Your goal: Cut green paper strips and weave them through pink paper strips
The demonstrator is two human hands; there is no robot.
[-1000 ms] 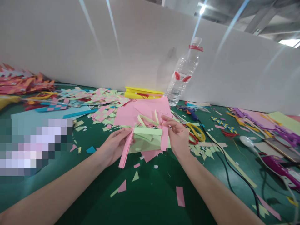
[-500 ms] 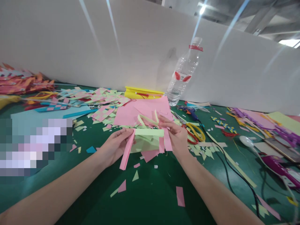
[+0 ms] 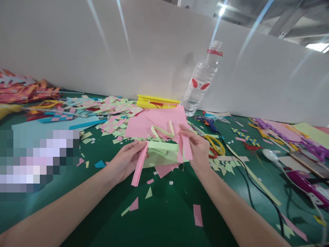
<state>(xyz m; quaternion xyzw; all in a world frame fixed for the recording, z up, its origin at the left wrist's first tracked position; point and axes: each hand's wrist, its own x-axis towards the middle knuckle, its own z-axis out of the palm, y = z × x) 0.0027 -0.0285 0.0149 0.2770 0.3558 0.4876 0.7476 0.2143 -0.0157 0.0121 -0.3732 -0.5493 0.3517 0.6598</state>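
Note:
My left hand pinches a folded pink paper strip that hangs down toward the table, where it meets one end of a light green strip. At the other end, my right hand has its fingers closed on a looped pink strip. The green strip runs level between the two hands. Behind and below it lie light green paper and a pink piece. Pale green folded strips stick up behind, in front of a pink sheet.
A plastic bottle leans against the white partition. Scissors and a blue glue gun lie right of my right hand. A black cable and purple glue gun are farther right. Paper scraps litter the green table.
My right hand has shifted slightly right and up, and the pink strip in it has moved along and bent into a loop. My left hand stays where it was.

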